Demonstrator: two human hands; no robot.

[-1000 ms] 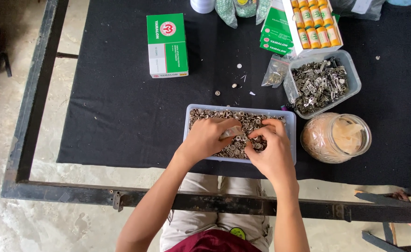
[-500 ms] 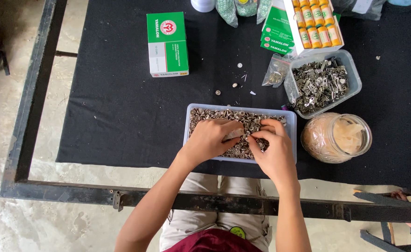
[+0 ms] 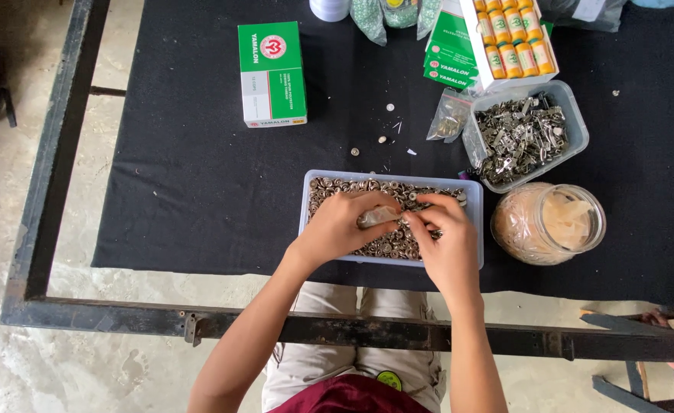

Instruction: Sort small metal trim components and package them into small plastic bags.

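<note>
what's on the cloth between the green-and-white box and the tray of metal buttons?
Head view: mostly bare black cloth between the green-and-white box and the tray of metal buttons. A few small loose buttons lie off to the right, above the tray.

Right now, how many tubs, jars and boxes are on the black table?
Clear tubs: 2, one with snaps, one with clips
Jar: 1
Green boxes: 2, one closed, one open
Total: 5
</note>
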